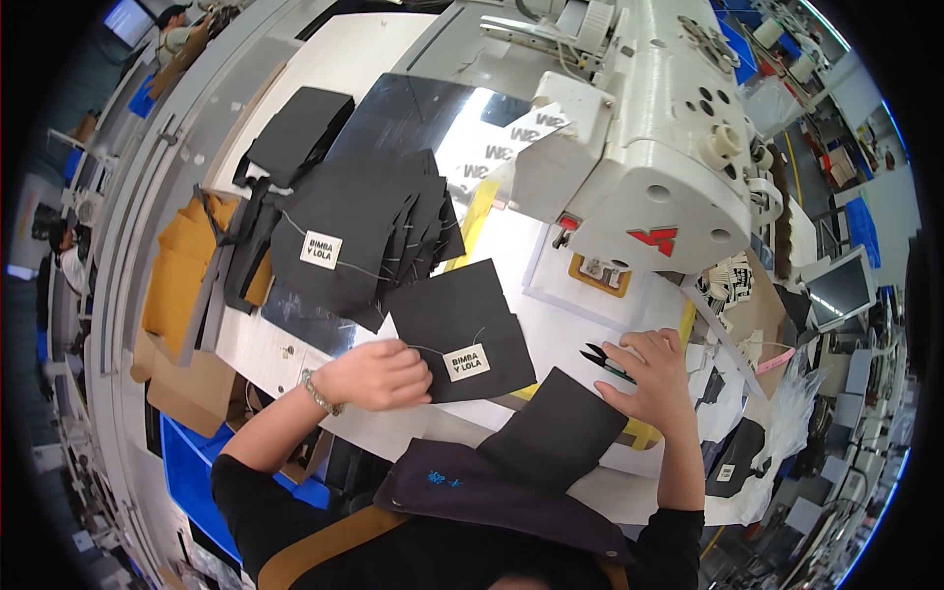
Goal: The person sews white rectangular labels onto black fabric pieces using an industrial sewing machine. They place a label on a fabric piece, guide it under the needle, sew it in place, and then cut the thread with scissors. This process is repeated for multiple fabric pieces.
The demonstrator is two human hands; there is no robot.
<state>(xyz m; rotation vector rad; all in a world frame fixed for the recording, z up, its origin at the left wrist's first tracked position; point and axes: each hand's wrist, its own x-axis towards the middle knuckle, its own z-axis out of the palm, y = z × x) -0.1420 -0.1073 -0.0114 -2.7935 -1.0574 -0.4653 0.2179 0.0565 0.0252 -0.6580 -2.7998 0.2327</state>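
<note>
My left hand (pixel 385 377) is closed at the left edge of a black panel (pixel 462 315) with a cream label (pixel 466 363) sewn on. Loose thread ends trail from that label. In my right hand (pixel 651 376) are small thread snips (pixel 606 361), their dark blades pointing left, toward the panel. Below them, a second black panel (pixel 556 428) without a visible label lies at the table's near edge, partly over my dark apron (pixel 501 490). Farther left is a fanned stack of black panels (pixel 369 211), its top piece bearing a similar cream label (pixel 322 250) with threads.
A white industrial sewing machine (pixel 649 167) stands at the far right, above a yellow-framed plate (pixel 600 275). Another black stack (pixel 300 133) lies at the back left. A cardboard box (pixel 187 388) and a blue bin (pixel 197 477) sit at the left. Labels fill a carton (pixel 728 280) at right.
</note>
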